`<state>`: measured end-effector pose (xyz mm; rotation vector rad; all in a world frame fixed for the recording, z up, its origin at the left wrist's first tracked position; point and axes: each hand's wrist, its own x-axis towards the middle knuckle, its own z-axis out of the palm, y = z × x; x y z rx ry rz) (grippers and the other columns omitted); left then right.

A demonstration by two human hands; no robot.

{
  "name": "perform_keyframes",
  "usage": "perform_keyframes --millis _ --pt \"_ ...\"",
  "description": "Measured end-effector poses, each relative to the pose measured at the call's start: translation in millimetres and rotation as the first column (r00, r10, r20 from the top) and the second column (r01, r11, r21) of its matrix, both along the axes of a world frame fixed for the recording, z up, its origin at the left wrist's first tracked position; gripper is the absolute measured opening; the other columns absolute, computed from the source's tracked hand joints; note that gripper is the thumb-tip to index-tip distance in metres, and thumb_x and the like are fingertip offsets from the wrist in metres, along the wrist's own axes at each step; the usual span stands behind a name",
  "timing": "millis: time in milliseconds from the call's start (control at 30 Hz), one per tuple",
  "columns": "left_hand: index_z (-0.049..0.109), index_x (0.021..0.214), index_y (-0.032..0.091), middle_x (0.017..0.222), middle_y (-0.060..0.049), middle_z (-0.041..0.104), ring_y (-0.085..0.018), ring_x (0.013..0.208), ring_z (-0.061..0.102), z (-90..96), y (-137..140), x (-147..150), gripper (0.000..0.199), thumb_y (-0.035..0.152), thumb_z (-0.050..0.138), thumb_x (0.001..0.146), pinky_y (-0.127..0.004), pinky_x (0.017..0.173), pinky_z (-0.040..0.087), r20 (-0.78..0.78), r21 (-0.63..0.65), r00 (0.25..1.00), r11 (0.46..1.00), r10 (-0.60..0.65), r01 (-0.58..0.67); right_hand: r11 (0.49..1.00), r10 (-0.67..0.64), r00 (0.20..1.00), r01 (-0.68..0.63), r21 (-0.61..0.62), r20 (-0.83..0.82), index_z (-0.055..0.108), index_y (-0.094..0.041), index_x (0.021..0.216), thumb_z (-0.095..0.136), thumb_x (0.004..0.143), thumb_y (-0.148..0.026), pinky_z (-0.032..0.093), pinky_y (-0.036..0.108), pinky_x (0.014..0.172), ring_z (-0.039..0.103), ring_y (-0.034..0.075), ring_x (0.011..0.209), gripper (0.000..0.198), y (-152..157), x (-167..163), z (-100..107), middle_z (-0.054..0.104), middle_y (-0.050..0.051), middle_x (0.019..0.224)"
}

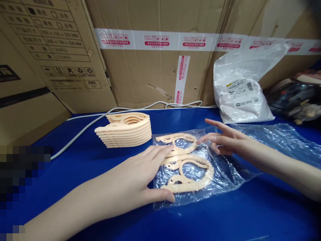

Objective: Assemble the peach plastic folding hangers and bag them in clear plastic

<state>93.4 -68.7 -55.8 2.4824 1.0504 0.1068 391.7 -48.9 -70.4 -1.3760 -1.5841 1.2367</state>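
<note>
Two beige plastic folding hangers (193, 186), folded up, lie one above the other in a see-through plastic bag (225, 174). My left hand (150, 170) rests on the bag's left side, fingers stretched out over the hangers and thumb low on the film. At the upper right of the hangers is my right hand (225, 139), with its index finger extended and the others loosely bent. Its fingertips are near the film; whether they touch it I cannot tell. A neat stack of the same folded hangers (125, 134) stands just left of the bag.
Large cardboard boxes (150, 73) close off the back and left of the blue table surface (112, 214). A white cable (82, 130) runs behind the stack. At the back right stand a white labelled package (243, 93) and a dark see-through bag of items (296, 100).
</note>
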Motion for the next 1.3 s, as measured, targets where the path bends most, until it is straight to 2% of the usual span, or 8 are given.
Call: perform_keyframes --millis 133,367,533,633,767,1067,1200,1300 --pt "0.028 0.152 0.027 0.157 -0.006 0.033 -0.030 0.141 0.034 1.8 -1 1 0.085 0.067 0.058 0.083 -0.043 0.113 0.036 0.005 0.000 1.000 1.000 0.007 -0.007 0.957 0.102 0.959 -0.167 0.237 0.264 0.011 -0.030 0.156 0.056 0.088 -0.051 0.055 0.037 0.068 0.066 0.022 0.084 0.085 -2 -2 3 0.065 0.012 0.126" --pt "0.028 0.152 0.027 0.157 -0.006 0.032 -0.030 0.142 0.034 3.2 -2 1 0.084 0.065 0.058 0.083 -0.043 0.113 0.036 -0.014 -0.016 1.000 1.000 0.026 -0.027 0.890 0.102 0.803 -0.338 0.307 0.587 0.012 -0.033 0.156 0.043 0.096 -0.048 0.054 0.040 0.068 0.070 0.024 0.084 0.069 -7 6 5 0.065 0.008 0.129" --pt "0.027 0.152 0.027 0.158 -0.005 0.031 -0.030 0.143 0.032 3.3 -2 1 0.084 0.069 0.052 0.084 -0.044 0.113 0.035 -0.038 -0.005 0.999 1.000 0.025 -0.025 0.854 0.089 0.777 -0.382 0.354 0.624 0.018 -0.034 0.155 0.044 0.097 -0.043 0.054 0.042 0.079 0.071 0.023 0.087 0.064 -10 7 5 0.066 0.005 0.128" --pt "0.026 0.153 0.027 0.159 -0.004 0.030 -0.029 0.143 0.031 3.9 -2 2 0.083 0.069 0.051 0.085 -0.044 0.114 0.034 -0.054 -0.004 0.998 1.000 0.027 -0.027 0.844 0.096 0.775 -0.396 0.361 0.624 0.017 -0.034 0.155 0.044 0.096 -0.043 0.052 0.046 0.089 0.068 0.026 0.103 0.065 -11 9 5 0.065 0.005 0.129" --pt "0.027 0.152 0.026 0.159 -0.004 0.029 -0.029 0.144 0.031 4.1 -2 2 0.081 0.068 0.049 0.087 -0.043 0.115 0.034 -0.065 -0.001 0.998 1.000 0.023 -0.023 0.858 0.121 0.777 -0.395 0.328 0.618 0.013 -0.036 0.155 0.048 0.094 -0.046 0.047 0.050 0.098 0.060 0.029 0.119 0.070 -12 13 4 0.063 0.005 0.133" --pt "0.028 0.152 0.027 0.158 -0.002 0.030 -0.029 0.143 0.031 3.1 -3 -1 0.080 0.065 0.052 0.086 -0.043 0.115 0.034 -0.059 -0.003 0.998 1.000 0.029 -0.029 0.868 0.177 0.779 -0.412 0.278 0.602 0.012 -0.034 0.156 0.046 0.094 -0.048 0.042 0.055 0.103 0.055 0.031 0.125 0.072 -11 20 3 0.059 0.008 0.137" --pt "0.022 0.154 0.029 0.159 -0.001 0.027 -0.029 0.144 0.030 2.1 -2 0 0.080 0.068 0.046 0.088 -0.046 0.116 0.033 -0.077 0.004 0.997 1.000 0.024 -0.024 0.847 0.275 0.801 -0.463 0.259 0.533 0.015 -0.038 0.155 0.032 0.098 -0.044 0.031 0.058 0.112 0.049 0.029 0.131 0.060 -11 28 6 0.056 0.002 0.141" --pt "0.023 0.153 0.029 0.159 -0.002 0.028 -0.029 0.143 0.031 -0.3 0 1 0.079 0.066 0.047 0.089 -0.046 0.115 0.035 -0.056 0.023 0.998 1.000 0.013 -0.011 0.832 0.291 0.780 -0.492 0.256 0.554 0.013 -0.043 0.154 0.047 0.094 -0.038 0.027 0.056 0.115 0.042 0.028 0.137 0.068 -13 28 7 0.052 -0.001 0.145"
